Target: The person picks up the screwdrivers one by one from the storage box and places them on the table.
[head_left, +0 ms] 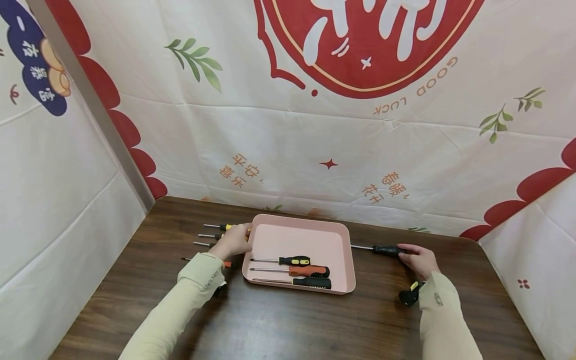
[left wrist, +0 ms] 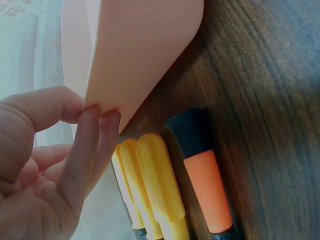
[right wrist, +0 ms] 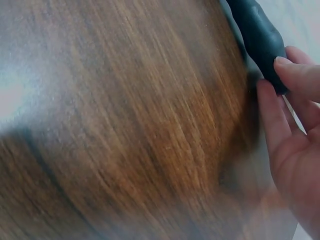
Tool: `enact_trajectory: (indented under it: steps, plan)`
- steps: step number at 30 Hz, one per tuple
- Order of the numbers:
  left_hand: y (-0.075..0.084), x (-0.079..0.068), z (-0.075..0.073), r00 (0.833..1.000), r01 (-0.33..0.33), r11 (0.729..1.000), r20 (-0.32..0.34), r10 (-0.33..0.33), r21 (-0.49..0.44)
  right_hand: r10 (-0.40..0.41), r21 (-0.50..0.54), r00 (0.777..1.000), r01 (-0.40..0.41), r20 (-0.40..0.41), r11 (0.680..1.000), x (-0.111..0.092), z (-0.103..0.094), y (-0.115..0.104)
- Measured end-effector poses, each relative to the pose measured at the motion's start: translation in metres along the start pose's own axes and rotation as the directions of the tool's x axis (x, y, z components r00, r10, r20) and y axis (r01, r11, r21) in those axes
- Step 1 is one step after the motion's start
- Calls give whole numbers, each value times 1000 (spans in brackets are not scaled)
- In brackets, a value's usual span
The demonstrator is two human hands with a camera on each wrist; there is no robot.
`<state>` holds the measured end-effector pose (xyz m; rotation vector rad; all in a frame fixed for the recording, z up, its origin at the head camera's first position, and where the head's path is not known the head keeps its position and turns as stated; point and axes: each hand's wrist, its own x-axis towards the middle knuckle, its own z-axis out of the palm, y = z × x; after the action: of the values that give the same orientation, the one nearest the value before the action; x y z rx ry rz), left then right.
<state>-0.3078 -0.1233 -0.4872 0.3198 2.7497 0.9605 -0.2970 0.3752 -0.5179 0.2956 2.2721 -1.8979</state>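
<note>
A pink tray (head_left: 292, 237) sits near the back of the table, and my left hand (head_left: 233, 242) pinches its left wall between thumb and fingers. Inside the tray lie three screwdrivers: a black and yellow one (head_left: 294, 260), an orange one (head_left: 309, 271) and a black one (head_left: 312, 283), shafts to the left. Right of the tray, my right hand (head_left: 419, 260) grips the handle end of another black screwdriver (head_left: 384, 250). Its shaft points left and reaches the tray's right wall. In the right wrist view, thumb and fingers close around the butt of the black handle (right wrist: 260, 37).
Left of the tray, several yellow-handled screwdrivers (left wrist: 157, 175) and an orange and black one (left wrist: 205, 187) lie side by side, partly behind my left hand. A fabric backdrop (head_left: 288, 150) hangs behind the dark wooden table (head_left: 288, 325).
</note>
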Motion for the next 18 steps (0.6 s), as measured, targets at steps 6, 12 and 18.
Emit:
enact_trajectory:
  steps: [6, 12, 18]
  plan:
    - [4, -2, 0, 1000, 17, 1000, 3, -17, 13, -10, -147, 999, 3, -42, 989, 4, -2, 2]
    - [4, -3, 0, 1000, 19, 1000, 6, -19, 2, -51, -378, 996, 22, -68, 926, 0, -4, -4]
    - [3, -2, 0, 1000, 28, 1000, 5, -28, -8, -54, -378, 993, 9, -108, 926, -3, -5, -16]
